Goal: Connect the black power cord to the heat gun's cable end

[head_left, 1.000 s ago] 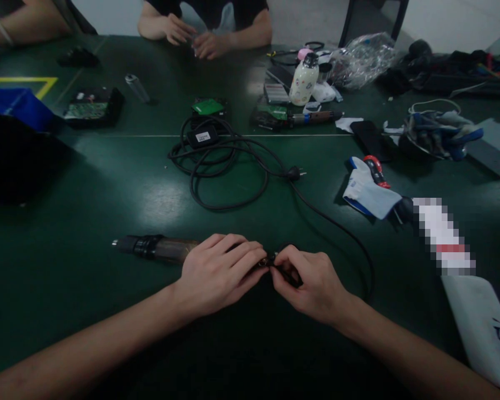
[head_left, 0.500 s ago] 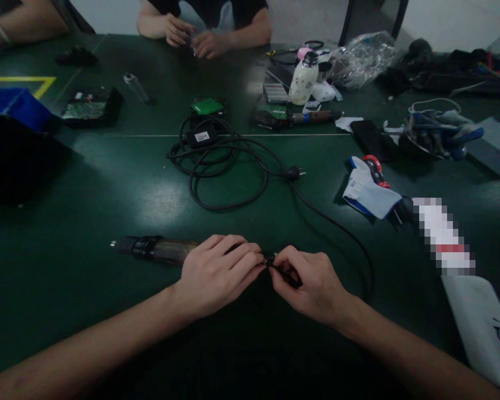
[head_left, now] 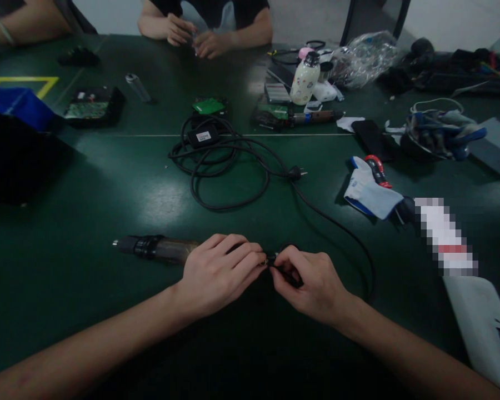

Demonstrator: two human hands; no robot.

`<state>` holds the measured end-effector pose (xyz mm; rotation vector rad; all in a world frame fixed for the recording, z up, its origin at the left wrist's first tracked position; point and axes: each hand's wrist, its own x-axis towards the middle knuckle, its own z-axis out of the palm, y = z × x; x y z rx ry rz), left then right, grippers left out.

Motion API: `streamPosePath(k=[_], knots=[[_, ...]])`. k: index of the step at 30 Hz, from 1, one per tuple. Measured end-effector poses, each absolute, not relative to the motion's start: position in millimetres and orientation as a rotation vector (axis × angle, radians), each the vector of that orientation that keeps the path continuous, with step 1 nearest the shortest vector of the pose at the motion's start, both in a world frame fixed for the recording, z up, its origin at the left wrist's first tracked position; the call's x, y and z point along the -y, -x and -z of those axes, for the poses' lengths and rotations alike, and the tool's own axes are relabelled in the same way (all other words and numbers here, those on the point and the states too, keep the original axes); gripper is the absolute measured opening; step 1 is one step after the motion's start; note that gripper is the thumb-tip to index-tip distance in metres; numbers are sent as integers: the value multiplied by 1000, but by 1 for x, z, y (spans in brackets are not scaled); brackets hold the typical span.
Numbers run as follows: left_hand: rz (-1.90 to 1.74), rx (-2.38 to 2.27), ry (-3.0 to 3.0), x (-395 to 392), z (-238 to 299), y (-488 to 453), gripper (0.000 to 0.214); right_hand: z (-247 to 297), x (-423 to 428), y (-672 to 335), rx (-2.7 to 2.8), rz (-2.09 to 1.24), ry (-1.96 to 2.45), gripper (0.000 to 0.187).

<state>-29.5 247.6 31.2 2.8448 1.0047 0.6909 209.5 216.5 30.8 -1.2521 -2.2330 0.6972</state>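
An electric screwdriver (head_left: 170, 249) lies on the green table, its bit end pointing left. My left hand (head_left: 223, 272) is closed over its rear part, hiding that end. Close to its right, my right hand (head_left: 312, 282) pinches a black cable (head_left: 290, 274) at the screwdriver's tail. Small metal contacts or a connector show between the fingertips of both hands, too small to make out fully. A longer black cord (head_left: 229, 208) with a plug (head_left: 295, 173) lies coiled beyond the hands and curves down toward my right hand.
Gloves (head_left: 370, 191), a white power bank-like case (head_left: 479, 328) and a phone (head_left: 373, 140) lie to the right. Circuit boards in black housings (head_left: 94, 105), another screwdriver (head_left: 316, 117) and a patterned bottle (head_left: 305, 80) stand farther back. Across the table a person's hands (head_left: 195, 39) hold something small.
Both hands keep almost the same grip and place. The whole view has shifted very slightly; nothing was let go or picked up.
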Motion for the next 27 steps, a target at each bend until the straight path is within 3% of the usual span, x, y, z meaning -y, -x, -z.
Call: streamPosePath(k=[3,8,15,19,23,27], knots=[[-681,-994,-2853,-247,-32,29,21,-30,-216,-210,2235,-685,1251,7],[-695,-971,-2830,-246,-34,32,52,-30,-217,-210,2231,-702,1236,7],[-721,-986,-2832,-247,-29,31,16,-30,-217,-209,2234,-674,1228,5],[-713,-989,-2848,-247,-31,29,21,-30,-217,-210,2236,-693,1230,5],[-692,-965,-2849,-248,-34,31,47,-30,-217,-210,2221,-708,1243,6],[-705,-925,-2848,-247,-31,33,34,-30,-217,-210,2231,-689,1243,6]])
